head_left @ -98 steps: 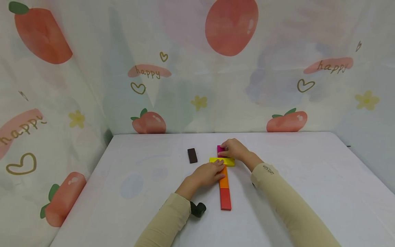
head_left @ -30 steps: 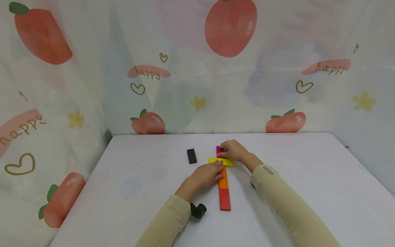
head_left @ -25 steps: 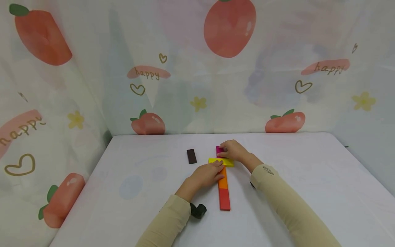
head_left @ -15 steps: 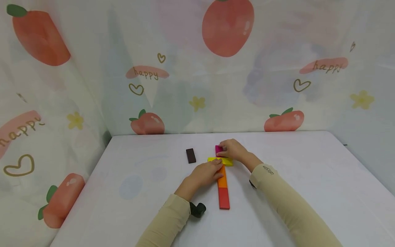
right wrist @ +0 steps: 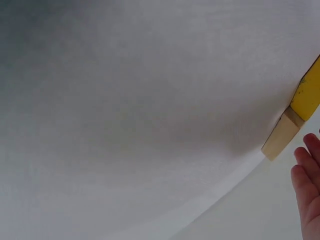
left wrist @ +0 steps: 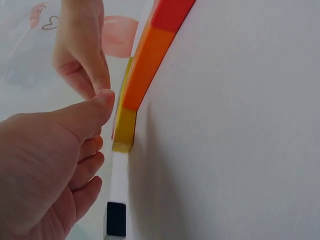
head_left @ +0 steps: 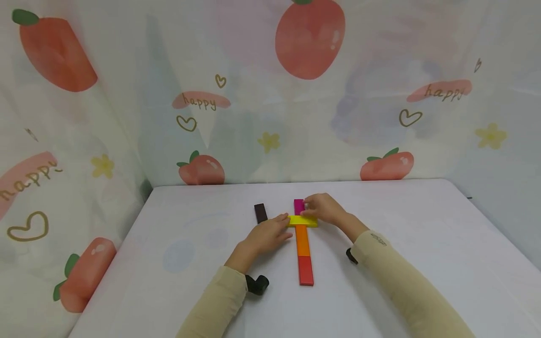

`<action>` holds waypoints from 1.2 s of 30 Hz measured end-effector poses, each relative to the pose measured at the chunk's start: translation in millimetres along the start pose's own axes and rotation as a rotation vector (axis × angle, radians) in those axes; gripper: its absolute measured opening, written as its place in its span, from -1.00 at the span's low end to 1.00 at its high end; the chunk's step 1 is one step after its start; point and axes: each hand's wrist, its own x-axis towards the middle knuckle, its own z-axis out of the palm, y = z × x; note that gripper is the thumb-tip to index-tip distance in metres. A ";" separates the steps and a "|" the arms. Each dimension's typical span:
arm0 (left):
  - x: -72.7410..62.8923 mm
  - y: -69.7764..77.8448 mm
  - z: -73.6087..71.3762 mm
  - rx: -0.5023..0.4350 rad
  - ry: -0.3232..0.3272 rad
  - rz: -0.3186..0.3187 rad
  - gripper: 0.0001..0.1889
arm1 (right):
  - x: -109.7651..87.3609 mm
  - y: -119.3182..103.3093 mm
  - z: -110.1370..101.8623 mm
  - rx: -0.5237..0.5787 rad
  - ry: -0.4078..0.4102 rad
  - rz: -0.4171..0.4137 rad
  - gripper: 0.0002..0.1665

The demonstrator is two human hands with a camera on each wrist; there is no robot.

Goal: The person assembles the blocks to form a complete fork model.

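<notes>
Flat blocks lie joined on the white table: a red block (head_left: 306,271) nearest, an orange block (head_left: 302,240) beyond it, a yellow block (head_left: 302,221) set crosswise, and a magenta block (head_left: 298,206) at the far end. The left hand (head_left: 265,234) hovers at the yellow block's left end, fingers extended and holding nothing. The right hand (head_left: 325,209) is beside the magenta block and over the yellow block's right end, fingers loosely bent. In the right wrist view its fingers (right wrist: 306,180) are apart from the yellow block and a pale wood-coloured piece (right wrist: 284,133).
A dark brown block (head_left: 260,213) lies alone left of the row, partly behind the left hand. Fabric printed with fruit (head_left: 202,169) hangs behind the table and along its left side. Each wrist carries a black camera (head_left: 258,285).
The left hand has lifted off the yellow and orange blocks and shifted left. The right hand has loosened and drawn slightly right from the magenta block. The blocks keep their arrangement.
</notes>
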 end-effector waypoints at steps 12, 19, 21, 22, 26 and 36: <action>-8.5 -23.0 -4.1 -0.022 0.029 -0.055 -0.43 | -13.9 -5.9 0.6 -0.049 -0.043 -0.064 -0.51; -12.2 -37.2 -9.9 -0.075 0.053 -0.172 -0.38 | -22.5 -8.0 1.2 -0.034 -0.050 -0.066 -0.47; -11.9 -39.8 -11.6 -0.077 0.052 -0.190 -0.36 | -24.5 -7.1 1.6 -0.032 -0.049 -0.069 -0.47; -11.6 -41.0 -12.2 -0.074 0.046 -0.198 -0.34 | -25.5 -6.6 1.9 -0.033 -0.048 -0.074 -0.47; -11.3 -45.0 -14.1 -0.059 0.038 -0.205 -0.32 | -27.8 -5.7 4.0 -0.032 -0.050 -0.101 -0.47; -12.8 -53.9 -18.0 -0.063 0.012 -0.210 -0.34 | -32.3 -13.6 4.8 -0.064 -0.063 -0.167 -0.48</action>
